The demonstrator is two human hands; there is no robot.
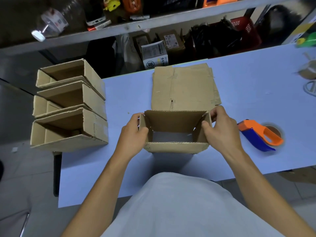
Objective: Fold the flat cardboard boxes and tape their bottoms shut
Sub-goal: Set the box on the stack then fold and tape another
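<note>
At the centre of the frame, both bare forearms reached forward from the lower edge and met an opened cardboard box (176,132) standing on the pale blue desk (119,93). The left hand (134,134) gripped the box's left wall, thumb hooked over the top edge to the inside and the fingers (136,117) curled round the outside. The right hand (222,129) mirrored it on the right wall, thumb pressed inside, the other fingers wrapped behind the outer face near the far corner. Both hands were closed firmly on the cardboard, squaring the box; through its open middle the desk showed, so no flaps covered that end. Just beyond the box, nearly touching its far edge, lay a stack of flat cardboard blanks (184,88). At the left of the frame three folded boxes (70,106) lay on their sides in a row, openings facing left, overhanging the desk's left edge. To the right of the right hand, a little apart, rested a tape dispenser (259,135) with an orange handle and blue body, a brown tape roll under it. Blurred objects sat at the far right edge. A cluttered shelf (119,29) crossed the upper frame behind the desk. Bare desk lay open between the held box and the folded ones, and along the near edge in front of the person's pale shirt (174,202).
</note>
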